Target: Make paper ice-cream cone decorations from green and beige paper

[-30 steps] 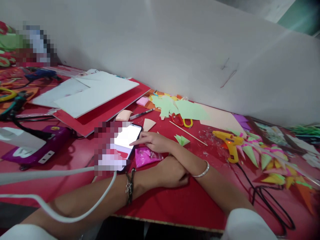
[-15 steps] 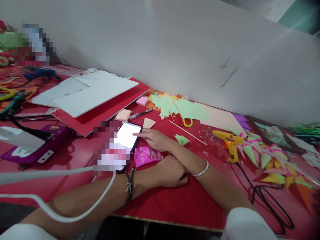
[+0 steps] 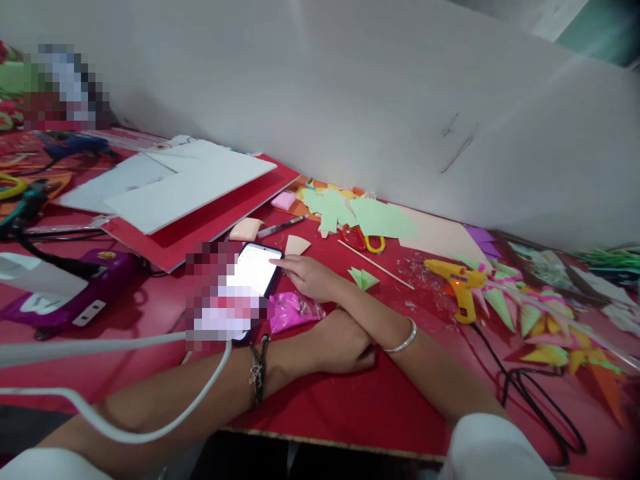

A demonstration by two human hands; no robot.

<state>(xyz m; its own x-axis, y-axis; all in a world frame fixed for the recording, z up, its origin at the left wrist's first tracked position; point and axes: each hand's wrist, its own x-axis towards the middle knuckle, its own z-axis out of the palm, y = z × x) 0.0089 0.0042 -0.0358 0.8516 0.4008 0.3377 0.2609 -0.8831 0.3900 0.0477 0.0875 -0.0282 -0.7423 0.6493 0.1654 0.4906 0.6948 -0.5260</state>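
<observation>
A phone with a bright, mostly white screen lies on the red table, a white cable at its near end. My right hand reaches over it from the right, index finger stretched to the upper right of the screen. That hand holds nothing. Curled into a fist, my left hand rests on the table just under my right wrist, with part of it hidden by the forearm. Between the phone and my hands sits a bright pink plastic packet. The lower part of the phone is blurred by pixel blocks.
A yellow glue gun with a black cord stands at the right beside folded paper cones. Behind are scissors, a thin stick and green paper. White boards and a purple power strip occupy the left.
My right index finger has shifted slightly up and right across the phone screen. Faint lines now show near the screen's top. My left hand has stayed put.
</observation>
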